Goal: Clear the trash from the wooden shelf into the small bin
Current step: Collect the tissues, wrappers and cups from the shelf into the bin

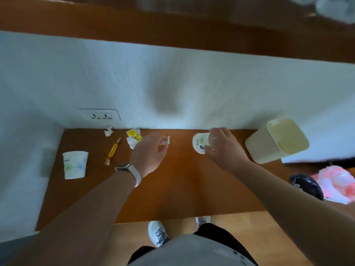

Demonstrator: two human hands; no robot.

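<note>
On the wooden shelf, my left hand pinches a small crumpled paper scrap between its fingertips. My right hand grips a white paper cup lying on its side, its base facing me. The small cream bin stands at the shelf's right end, tilted open toward me, just right of my right hand. Left of my hands lie a yellow-and-white crumpled wrapper, a small white paper ball, a yellow candy-like wrapper stick and an upright white paper cup.
A white wall with a double socket backs the shelf. A black bag and a pink-and-white bag sit beyond the shelf's right edge. My shoes stand on the wood floor below the front edge.
</note>
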